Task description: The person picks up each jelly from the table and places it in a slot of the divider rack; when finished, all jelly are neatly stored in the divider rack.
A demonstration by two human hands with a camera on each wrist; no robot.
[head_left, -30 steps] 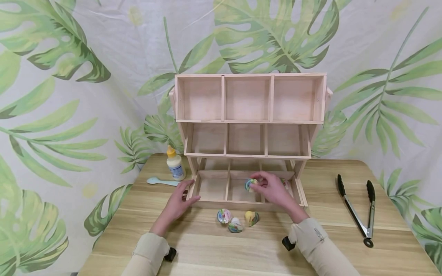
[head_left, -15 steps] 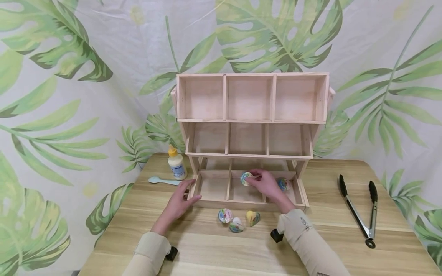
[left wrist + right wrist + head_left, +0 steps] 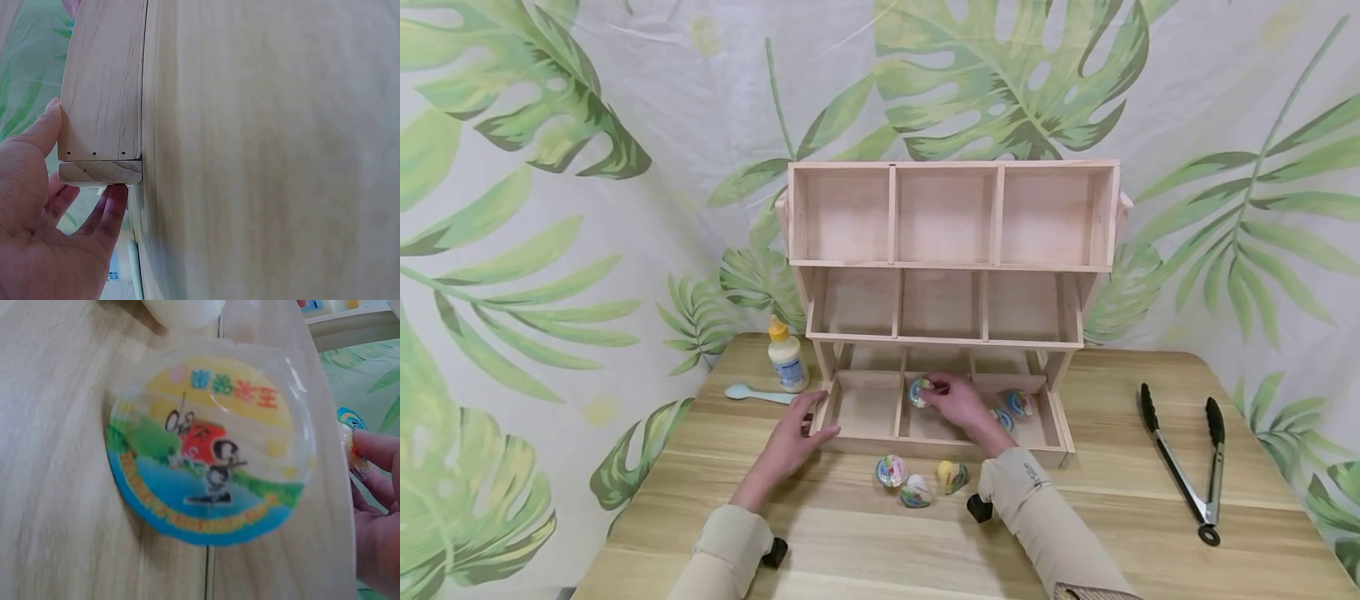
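Now the right hand [image 3: 958, 402] has slid left, and its small round clear-plastic cup with a blue, green and yellow printed lid [image 3: 920, 392] sits near the left divider of the bottom middle compartment. A second lidded cup [image 3: 1002, 419] has come into view beside the right wrist, next to the one [image 3: 1020, 403] already showing in the right compartment. Thumb and fingertips pinch the held cup narrowly, though the right wrist view cuts off part of that grip.

The left hand [image 3: 790, 433] has stayed put, holding the lower left corner of the pale wooden three-tier rack [image 3: 951, 265], thumb and fingers spread moderately around it. Three more cups [image 3: 916, 492] lie on the wood-grained bench [image 3: 850, 550] between the hands.
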